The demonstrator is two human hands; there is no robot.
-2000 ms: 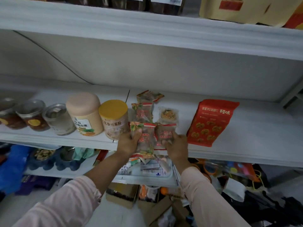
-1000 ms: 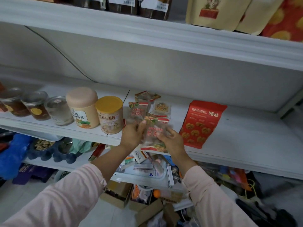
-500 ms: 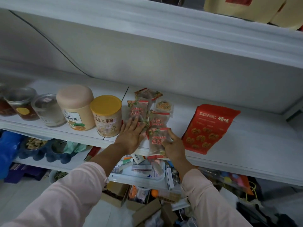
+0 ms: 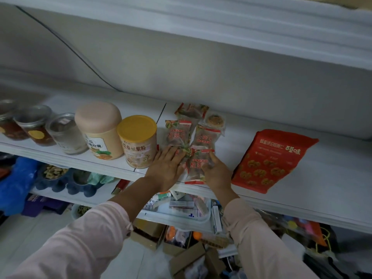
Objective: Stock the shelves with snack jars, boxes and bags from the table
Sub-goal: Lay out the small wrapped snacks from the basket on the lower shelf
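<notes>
Middle shelf (image 4: 314, 200), white, stocked left to right. Far left: three clear jars (image 4: 36, 126) in a row, contents dark or pale. Next: pink-lidded canister (image 4: 98, 130), upright, just beside a yellow-lidded can (image 4: 138, 142), also upright. Centre: cluster of small snack packets (image 4: 178, 133), lying flat, overlapping, running from the front edge towards the back wall. Right, apart from the cluster: red bag (image 4: 271, 160), lying flat. Left hand (image 4: 167, 168): flat, fingers straight, resting on the shelf beside the can, fingertips touching the cluster. Right hand (image 4: 217, 174): fingers curled onto the near packet (image 4: 194, 168) at the front edge, apparently pinching its right side; the thumb's hold is unclear.
</notes>
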